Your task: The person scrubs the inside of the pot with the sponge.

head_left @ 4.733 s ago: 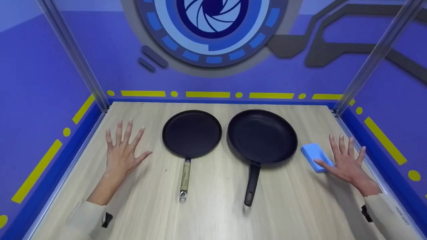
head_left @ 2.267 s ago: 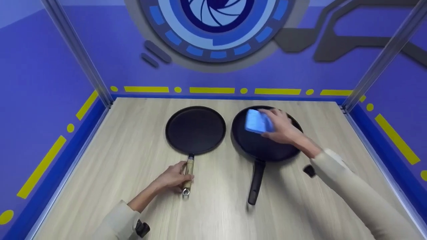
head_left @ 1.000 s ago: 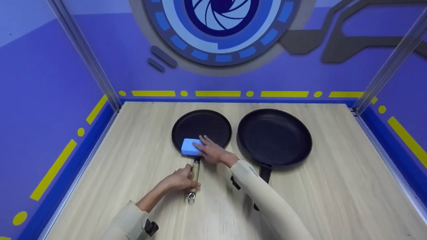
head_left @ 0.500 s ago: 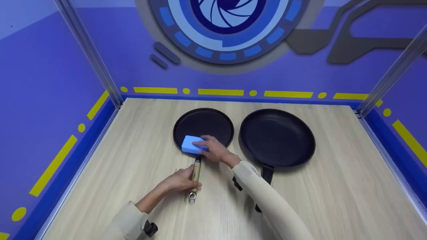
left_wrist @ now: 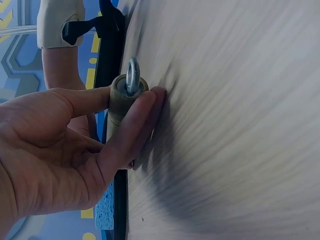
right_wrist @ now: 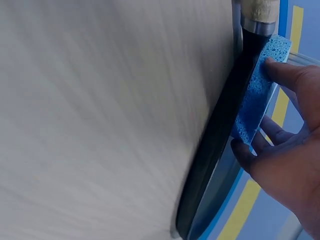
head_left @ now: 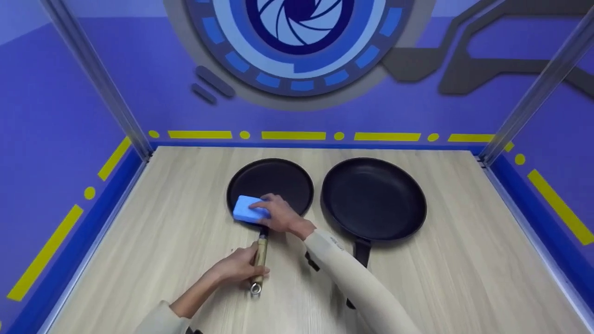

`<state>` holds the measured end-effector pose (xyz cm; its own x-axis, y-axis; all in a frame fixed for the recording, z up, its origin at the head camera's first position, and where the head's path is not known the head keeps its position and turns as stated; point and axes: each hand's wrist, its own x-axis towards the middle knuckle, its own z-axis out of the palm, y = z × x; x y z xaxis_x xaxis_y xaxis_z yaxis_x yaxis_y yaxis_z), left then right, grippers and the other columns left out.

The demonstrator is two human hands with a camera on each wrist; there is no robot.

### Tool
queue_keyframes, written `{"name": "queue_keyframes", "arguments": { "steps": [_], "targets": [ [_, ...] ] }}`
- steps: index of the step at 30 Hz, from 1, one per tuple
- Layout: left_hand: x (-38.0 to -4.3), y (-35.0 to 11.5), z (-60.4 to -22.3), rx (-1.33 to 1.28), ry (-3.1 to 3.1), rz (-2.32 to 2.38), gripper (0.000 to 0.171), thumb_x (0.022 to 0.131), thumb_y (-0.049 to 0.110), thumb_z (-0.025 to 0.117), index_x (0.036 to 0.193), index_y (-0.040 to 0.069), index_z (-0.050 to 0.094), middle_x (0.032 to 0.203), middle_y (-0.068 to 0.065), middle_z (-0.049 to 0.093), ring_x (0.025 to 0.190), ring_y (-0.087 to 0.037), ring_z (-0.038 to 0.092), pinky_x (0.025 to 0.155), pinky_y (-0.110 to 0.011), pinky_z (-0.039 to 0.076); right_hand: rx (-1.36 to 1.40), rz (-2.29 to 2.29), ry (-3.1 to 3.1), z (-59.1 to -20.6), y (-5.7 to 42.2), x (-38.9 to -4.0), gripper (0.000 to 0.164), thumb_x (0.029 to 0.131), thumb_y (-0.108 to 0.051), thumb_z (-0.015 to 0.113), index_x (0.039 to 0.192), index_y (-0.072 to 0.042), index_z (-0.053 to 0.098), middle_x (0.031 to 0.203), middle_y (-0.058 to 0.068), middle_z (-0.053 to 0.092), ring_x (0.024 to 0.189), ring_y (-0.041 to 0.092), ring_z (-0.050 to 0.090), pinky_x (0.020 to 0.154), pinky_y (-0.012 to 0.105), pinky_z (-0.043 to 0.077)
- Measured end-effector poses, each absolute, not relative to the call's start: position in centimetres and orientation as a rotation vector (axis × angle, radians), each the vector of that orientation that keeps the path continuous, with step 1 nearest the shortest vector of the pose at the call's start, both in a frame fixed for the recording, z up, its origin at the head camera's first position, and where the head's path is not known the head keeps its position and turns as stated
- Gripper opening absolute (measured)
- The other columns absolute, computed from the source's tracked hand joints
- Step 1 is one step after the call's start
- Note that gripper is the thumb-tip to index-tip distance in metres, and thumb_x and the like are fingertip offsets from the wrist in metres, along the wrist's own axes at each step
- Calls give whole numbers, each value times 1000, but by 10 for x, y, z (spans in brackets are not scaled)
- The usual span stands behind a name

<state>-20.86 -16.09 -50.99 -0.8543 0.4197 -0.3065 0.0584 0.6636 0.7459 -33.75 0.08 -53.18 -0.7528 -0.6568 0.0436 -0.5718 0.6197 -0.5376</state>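
In head view, cannot see the whole sponge [head_left: 244,209] behind the right hand [head_left: 279,213], nor the middle of the black handle [head_left: 362,253] behind the sleeve [head_left: 357,284].

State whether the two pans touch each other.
Apart. The head view shows a narrow strip of bare table between the rims of the flat pan and the deeper pan.

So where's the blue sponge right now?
In the head view, the blue sponge is held in the right hand at the near-left edge of the light-handled pan, just beyond the handle gripped by the left hand.
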Motion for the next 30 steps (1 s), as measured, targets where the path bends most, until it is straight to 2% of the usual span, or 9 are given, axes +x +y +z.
{"name": "queue_keyframes", "arguments": {
  "steps": [5,8,12,18,24,28,30],
  "targets": [
    [-207,-164,-512,401,2415,1085,58,93,21,74,134,-9,46,80,-6,63,68,-17,58,59,-28,44,-987,-693,2745,-531,-13,-345,41,99,-28,69,140,-25,63,150,16,51,138,35,48,113,53,45],
    [-208,-163,-511,380,2403,1064,69,94,22,73,142,-14,39,82,-7,63,70,-17,58,61,-29,45,-963,-549,2812,-529,-19,-355,43,99,-33,69,142,-30,60,150,12,51,137,32,49,112,51,47],
    [-210,-161,-509,336,2377,1026,72,96,22,72,145,-15,34,84,-8,61,71,-17,57,64,-30,45,-949,-373,2866,-526,-29,-370,46,99,-37,68,143,-34,56,151,10,50,136,31,48,113,49,48],
    [-209,-161,-508,283,2305,1041,77,97,22,71,148,-17,27,80,-6,59,64,-14,56,58,-27,43,-905,-301,2875,-525,-41,-385,47,101,-38,65,146,-35,53,150,10,49,137,30,48,112,48,48],
    [-211,-163,-508,305,2298,1078,86,97,22,70,152,-19,17,79,-5,59,65,-14,55,57,-25,42,-822,-266,2986,-527,-39,-403,47,101,-38,63,146,-32,53,143,13,53,130,31,52,105,47,53],
    [-211,-163,-509,320,2302,1078,78,98,22,70,147,-18,25,79,-4,58,65,-14,54,57,-25,42,-685,-227,3063,-531,-26,-413,47,101,-40,62,145,-29,53,137,16,55,126,35,53,103,48,54],
    [-211,-165,-509,327,2312,1071,67,97,21,70,143,-13,33,80,-4,58,65,-15,55,59,-25,42,-598,-200,3097,-533,-19,-417,46,101,-41,61,144,-27,53,135,18,56,127,36,53,105,48,52]
  ]
}}
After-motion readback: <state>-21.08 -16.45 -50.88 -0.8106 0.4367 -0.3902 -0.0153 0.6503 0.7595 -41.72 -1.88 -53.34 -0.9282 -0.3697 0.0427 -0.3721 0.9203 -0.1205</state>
